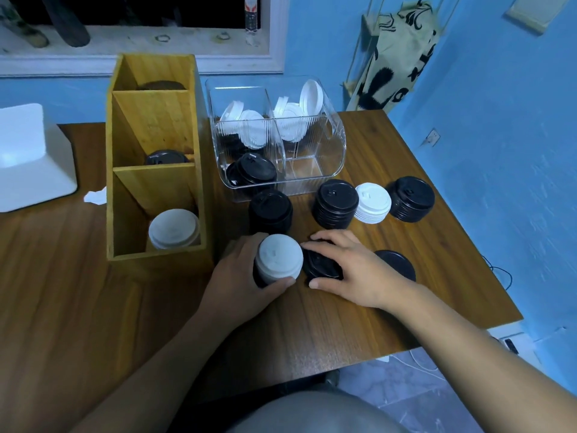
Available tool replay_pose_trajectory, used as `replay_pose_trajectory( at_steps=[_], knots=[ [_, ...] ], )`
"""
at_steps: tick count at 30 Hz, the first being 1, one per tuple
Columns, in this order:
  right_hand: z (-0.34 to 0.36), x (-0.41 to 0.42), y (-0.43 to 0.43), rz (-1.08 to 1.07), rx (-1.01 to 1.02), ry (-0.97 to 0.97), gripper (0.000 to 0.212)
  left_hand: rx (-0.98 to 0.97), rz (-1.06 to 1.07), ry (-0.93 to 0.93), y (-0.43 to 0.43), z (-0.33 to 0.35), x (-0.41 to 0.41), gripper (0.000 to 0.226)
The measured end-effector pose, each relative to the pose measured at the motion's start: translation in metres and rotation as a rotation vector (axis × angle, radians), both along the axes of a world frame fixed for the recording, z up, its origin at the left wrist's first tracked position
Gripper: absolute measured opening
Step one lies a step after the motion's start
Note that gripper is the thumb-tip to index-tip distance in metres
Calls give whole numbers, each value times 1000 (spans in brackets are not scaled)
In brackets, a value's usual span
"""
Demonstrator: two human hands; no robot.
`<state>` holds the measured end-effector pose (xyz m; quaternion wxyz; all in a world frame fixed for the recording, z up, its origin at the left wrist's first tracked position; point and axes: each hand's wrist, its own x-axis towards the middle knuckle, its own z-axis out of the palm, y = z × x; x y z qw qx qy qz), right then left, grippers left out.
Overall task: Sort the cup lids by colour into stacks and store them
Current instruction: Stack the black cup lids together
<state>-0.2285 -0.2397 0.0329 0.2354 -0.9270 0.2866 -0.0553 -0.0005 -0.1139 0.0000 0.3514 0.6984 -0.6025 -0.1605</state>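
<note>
- On our table [62, 292] stands the wooden rack [156, 120].
- Our left hand [237, 276] curls around a white-topped lid stack [279, 259], near the rack.
- Our right hand [352, 273] pinches a black lid [321, 265], just beside that stack.

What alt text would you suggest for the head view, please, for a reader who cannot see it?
The left hand grips a white-topped stack while the right hand holds black lids beside it, at a wooden table. Behind them stand black stacks, a white stack, a clear bin of loose lids and a wooden rack.
</note>
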Motion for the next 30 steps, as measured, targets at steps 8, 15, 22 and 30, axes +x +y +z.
replay_pose_trajectory(
  at_steps=[8, 15, 22, 30],
  knots=[
    [-15, 0, 18, 13, -370, 95, 66, -11, 8, -8, 0, 1, 0, 82],
    [-1, -2, 20, -16, -226, 160, 74, 11, -2, -13, -1, -1, 1, 82],
    [14, -88, 15, -310, 21, -44, 83, 18, -2, 9, 0, 1, 2, 82],
    [8, -102, 6, -371, -36, 188, 87, 23, 2, -6, -1, -1, 1, 83]
  ],
)
